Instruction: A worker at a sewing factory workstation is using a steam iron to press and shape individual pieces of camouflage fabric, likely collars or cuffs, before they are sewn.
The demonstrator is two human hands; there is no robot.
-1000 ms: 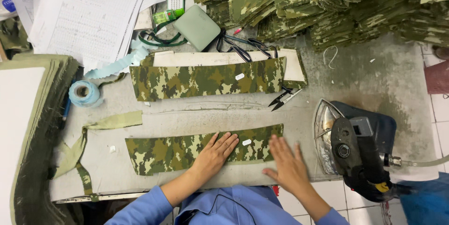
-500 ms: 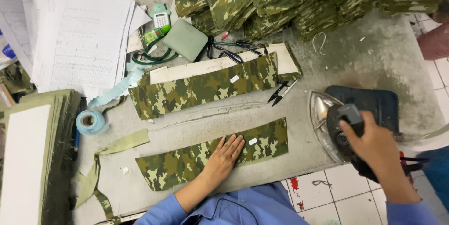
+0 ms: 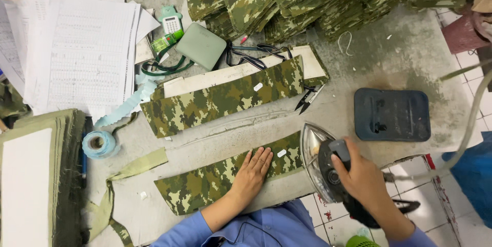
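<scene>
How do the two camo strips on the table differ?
The near camo strip lies under the left hand, with the iron in the right hand at its right end; the far camo strip is untouched. The far one rests on a pale board; the near one lies on the bare table. Both slant alike and carry a small white sticker.
</scene>
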